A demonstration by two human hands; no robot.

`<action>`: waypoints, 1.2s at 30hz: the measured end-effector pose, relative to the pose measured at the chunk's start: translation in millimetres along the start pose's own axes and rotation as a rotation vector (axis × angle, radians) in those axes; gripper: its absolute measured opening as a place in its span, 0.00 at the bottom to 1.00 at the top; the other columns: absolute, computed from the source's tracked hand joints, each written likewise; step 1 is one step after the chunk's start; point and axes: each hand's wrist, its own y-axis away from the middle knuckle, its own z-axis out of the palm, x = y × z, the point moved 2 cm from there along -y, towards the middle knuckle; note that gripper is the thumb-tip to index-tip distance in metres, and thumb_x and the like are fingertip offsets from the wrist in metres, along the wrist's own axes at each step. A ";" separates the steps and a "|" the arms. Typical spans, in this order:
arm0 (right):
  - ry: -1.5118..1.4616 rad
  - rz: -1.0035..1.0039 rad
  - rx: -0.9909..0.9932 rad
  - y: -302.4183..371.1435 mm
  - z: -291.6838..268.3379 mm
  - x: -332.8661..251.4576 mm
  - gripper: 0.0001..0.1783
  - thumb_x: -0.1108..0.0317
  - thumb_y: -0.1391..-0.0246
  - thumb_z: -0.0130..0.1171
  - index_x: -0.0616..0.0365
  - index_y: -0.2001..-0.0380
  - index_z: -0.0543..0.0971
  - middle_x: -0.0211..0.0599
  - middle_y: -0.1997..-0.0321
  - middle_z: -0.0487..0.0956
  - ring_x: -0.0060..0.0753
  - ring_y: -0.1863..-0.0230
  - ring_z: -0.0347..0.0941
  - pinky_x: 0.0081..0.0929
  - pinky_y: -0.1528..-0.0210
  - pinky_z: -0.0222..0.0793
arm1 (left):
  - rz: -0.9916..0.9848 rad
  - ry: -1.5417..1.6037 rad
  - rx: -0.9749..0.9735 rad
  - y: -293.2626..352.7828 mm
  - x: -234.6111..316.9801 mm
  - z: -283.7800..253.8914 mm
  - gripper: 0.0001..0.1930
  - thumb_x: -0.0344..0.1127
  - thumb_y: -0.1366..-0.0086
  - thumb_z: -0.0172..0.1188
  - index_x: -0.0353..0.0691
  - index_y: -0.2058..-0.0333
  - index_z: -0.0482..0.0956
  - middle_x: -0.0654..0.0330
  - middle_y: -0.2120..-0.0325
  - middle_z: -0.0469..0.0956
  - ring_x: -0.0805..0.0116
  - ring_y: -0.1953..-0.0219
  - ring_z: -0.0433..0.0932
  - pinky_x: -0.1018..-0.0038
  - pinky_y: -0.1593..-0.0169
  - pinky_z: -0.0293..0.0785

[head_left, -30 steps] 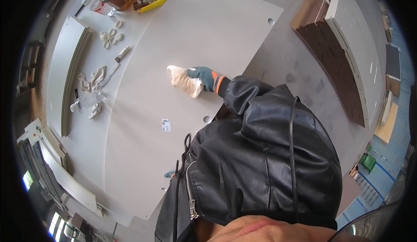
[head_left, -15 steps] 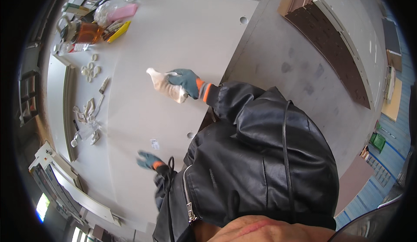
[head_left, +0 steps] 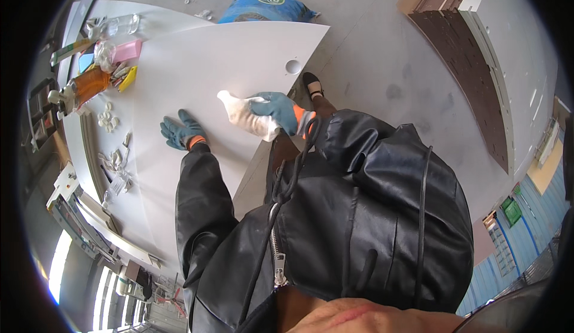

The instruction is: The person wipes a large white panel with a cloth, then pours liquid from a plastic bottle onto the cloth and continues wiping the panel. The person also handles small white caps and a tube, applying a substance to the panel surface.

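Right hand: clamped on the pale cloth [head_left: 239, 117]; teal glove with orange cuff on the right hand [head_left: 280, 110]. One cloth held, bunched up, at the panel's near edge. Whether it touches the surface, we can't tell.
Left hand: well apart from the right, fingers spread, and it looks laid flat on the panel; left hand [head_left: 182, 133] gloved the same, holding nothing. Two hands in total.
Panel: one large white panel [head_left: 179, 73], one round hole [head_left: 293, 67] near its far corner.
Done: cloth is in the grip and at the panel; left hand is placed. We'd call it underway.
Left: no visible line between treated and untreated surface, so we can't say how much remains.
Table, left of panel: one small tube [head_left: 126, 140]; one crumpled pale bundle [head_left: 113, 160]; white caps [head_left: 107, 119], at least six, overlapping; one yellow tool [head_left: 127, 78]; one amber-filled jug [head_left: 92, 86]; one pink pack [head_left: 127, 51]; at least one clear bottle [head_left: 122, 25].
Floor, farther off: one blue sack [head_left: 263, 8] past the panel's far edge; one stack of brown boards [head_left: 460, 70] to the right, count of boards unclear; one green bin [head_left: 511, 211] beyond.
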 end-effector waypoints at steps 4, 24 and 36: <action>0.085 -0.026 0.009 3.3 -6.5 -20.8 0.16 0.67 0.39 0.60 0.64 0.50 0.79 0.33 0.57 0.82 0.24 0.58 0.78 0.23 0.52 0.73 | -0.009 0.010 -0.001 -3.2 7.6 2.6 0.42 0.69 0.32 0.41 0.46 0.30 0.58 0.58 0.27 0.52 0.62 0.25 0.45 0.59 0.26 0.36; 0.417 -0.118 -0.010 -7.6 -9.8 -61.9 0.20 0.60 0.40 0.63 0.63 0.50 0.80 0.34 0.56 0.82 0.25 0.57 0.77 0.26 0.53 0.73 | 0.036 0.081 0.083 -1.7 1.5 10.0 0.38 0.65 0.32 0.46 0.44 0.32 0.62 0.56 0.29 0.56 0.60 0.26 0.49 0.59 0.26 0.39; 0.384 -0.058 -0.023 -30.5 31.8 -80.7 0.21 0.66 0.36 0.55 0.69 0.44 0.74 0.39 0.51 0.80 0.29 0.52 0.77 0.27 0.48 0.73 | 0.056 0.031 0.060 0.8 16.2 -3.3 0.40 0.63 0.34 0.49 0.41 0.33 0.63 0.52 0.29 0.55 0.55 0.26 0.48 0.54 0.25 0.34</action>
